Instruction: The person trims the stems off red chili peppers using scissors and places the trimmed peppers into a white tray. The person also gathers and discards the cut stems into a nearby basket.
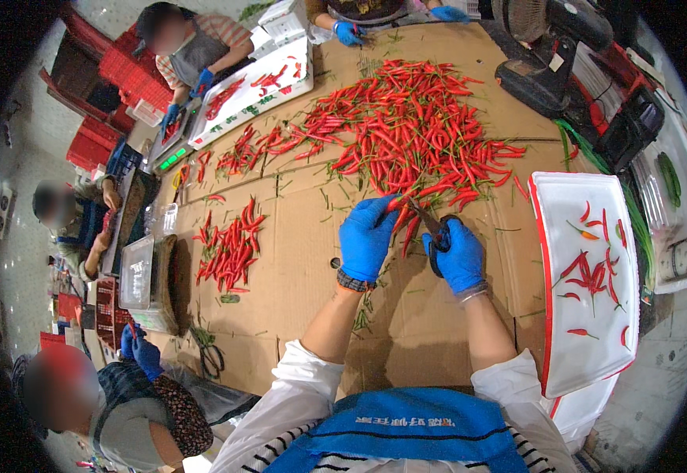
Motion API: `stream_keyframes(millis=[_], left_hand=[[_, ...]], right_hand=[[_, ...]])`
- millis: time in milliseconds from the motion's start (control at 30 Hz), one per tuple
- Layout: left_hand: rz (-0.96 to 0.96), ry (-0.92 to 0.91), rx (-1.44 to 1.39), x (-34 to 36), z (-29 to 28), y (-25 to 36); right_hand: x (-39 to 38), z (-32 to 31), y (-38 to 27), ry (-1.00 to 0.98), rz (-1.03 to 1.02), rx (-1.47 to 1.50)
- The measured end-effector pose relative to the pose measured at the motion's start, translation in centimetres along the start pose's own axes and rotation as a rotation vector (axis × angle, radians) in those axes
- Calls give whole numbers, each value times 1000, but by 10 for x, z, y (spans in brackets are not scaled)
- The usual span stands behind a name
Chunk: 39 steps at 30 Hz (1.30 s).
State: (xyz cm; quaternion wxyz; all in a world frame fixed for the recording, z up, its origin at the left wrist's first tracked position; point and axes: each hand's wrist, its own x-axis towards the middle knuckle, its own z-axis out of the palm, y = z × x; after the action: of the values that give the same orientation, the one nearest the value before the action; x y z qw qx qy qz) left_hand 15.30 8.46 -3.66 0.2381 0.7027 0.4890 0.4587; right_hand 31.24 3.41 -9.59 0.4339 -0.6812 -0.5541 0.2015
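My left hand (369, 240), in a blue glove, is closed on red chili peppers (399, 214) that stick out past its fingertips. Beside it my right hand (460, 256), also gloved in blue, grips a pair of dark scissors (428, 223). The blades point up and left, close to the stem end of the chilies. Just beyond both hands spreads a large heap of red chilies (414, 126) with green stems. A smaller pile of chilies (232, 248) lies to the left on the cardboard-covered table (296, 236).
To the right stands a white foam tray (588, 205) with a few chilies, and behind it a black fan (552, 47). A clear lidded container (140, 276) and spare scissors (211, 361) sit at left. Several co-workers sit around the table; a scale (174, 154) stands far left.
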Motion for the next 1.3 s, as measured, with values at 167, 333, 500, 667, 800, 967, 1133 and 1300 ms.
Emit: stream_keyframes(millis=[167,333,500,667,800,967,1133,1300], left_hand=[[75,-43,78,0,3,-3],[78,-57,97,-1,6,-1],[72,-24,17,-1,5,-1],[12,29,6,0,-4,-5],[71,42,7,4,-12,0],[161,-17,-60,0,-9,3],[147,-64,-1,-4,-5,-4],[140,-58,-31,-5,-5,-10]], right_hand=[[0,0,2,-26,10,-5],[0,-2,0,-52,40,11],[-2,3,8,-27,16,-29],[-2,-3,-2,-8,21,19],[0,2,5,6,38,50],[0,-2,0,-1,4,20],[1,-5,-4,-25,13,12],[-2,3,9,-21,12,-8]])
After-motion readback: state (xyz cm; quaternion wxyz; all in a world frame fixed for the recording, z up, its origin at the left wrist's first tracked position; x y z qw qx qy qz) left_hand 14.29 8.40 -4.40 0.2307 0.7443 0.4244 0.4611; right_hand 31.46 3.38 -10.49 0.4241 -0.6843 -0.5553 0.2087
